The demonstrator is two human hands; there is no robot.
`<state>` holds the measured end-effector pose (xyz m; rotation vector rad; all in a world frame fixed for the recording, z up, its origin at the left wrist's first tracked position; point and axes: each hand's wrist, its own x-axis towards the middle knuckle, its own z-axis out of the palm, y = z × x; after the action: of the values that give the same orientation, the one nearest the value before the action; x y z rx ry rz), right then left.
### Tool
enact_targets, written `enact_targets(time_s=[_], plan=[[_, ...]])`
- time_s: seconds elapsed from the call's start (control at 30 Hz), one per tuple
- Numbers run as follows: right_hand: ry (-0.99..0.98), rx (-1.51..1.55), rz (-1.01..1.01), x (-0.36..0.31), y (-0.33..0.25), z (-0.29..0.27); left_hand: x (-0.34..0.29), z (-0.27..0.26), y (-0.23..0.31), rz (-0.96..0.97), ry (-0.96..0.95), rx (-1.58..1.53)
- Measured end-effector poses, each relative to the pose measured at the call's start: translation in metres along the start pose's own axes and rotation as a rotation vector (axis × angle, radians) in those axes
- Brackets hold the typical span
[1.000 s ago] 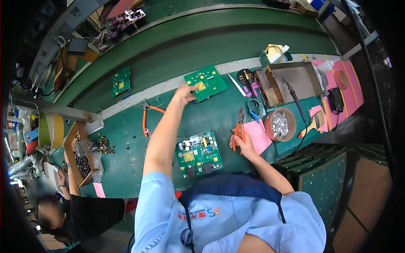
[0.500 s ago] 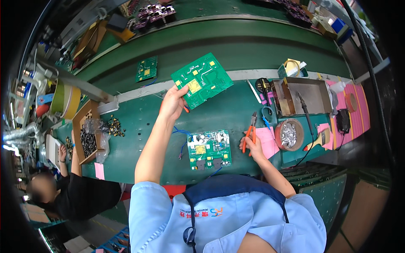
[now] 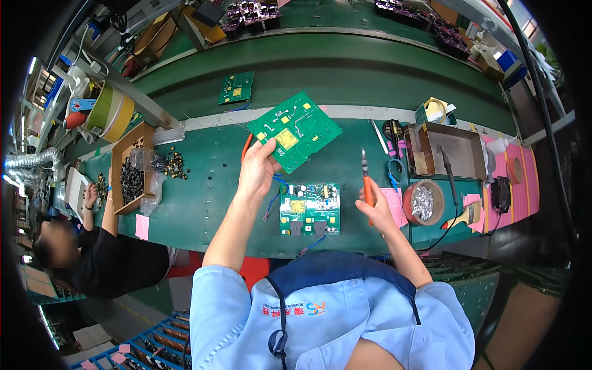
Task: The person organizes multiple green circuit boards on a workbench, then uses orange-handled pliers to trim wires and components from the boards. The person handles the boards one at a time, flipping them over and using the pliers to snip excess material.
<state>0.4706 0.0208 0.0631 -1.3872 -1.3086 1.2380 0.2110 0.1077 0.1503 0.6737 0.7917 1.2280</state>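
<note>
My left hand point(image 3: 258, 168) grips a green circuit board point(image 3: 299, 132) at its near left corner. The board is raised and tilted, its soldered face and yellow patches showing. An orange strip point(image 3: 247, 145) shows beside that hand, but its kind is unclear. My right hand point(image 3: 377, 211) is closed around the orange handles of cutting pliers point(image 3: 367, 185), their tip pointing away from me. Between my hands, a second circuit board point(image 3: 310, 209) lies component side up on the green bench point(image 3: 203, 228), with blue wires point(image 3: 271, 206) at its edges.
At right are a round tub of silvery bits point(image 3: 423, 202), a soldering iron point(image 3: 448, 169), a brush point(image 3: 465, 216), scissors point(image 3: 394, 169) and an open box point(image 3: 456, 148). Another board point(image 3: 236, 88) lies beyond. A carton of black parts point(image 3: 132, 172) stands left, near another person point(image 3: 105, 259).
The pliers have turned in my right hand, so their jaws now appear edge-on and narrower. The raised board has tilted slightly in my left hand. The whole view has shifted a little.
</note>
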Motion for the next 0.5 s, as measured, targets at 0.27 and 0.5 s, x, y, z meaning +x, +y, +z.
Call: enact_targets(time_s=[0.27, 0.5], plan=[[0.060, -0.610, -0.450, -0.005, -0.065, 0.015, -0.025, 0.007, -0.014, 0.056, -0.010, -0.096], [0.129, -0.810, -0.527, -0.008, -0.073, 0.024, -0.041, 0.017, -0.022, 0.144, 0.001, 0.012]])
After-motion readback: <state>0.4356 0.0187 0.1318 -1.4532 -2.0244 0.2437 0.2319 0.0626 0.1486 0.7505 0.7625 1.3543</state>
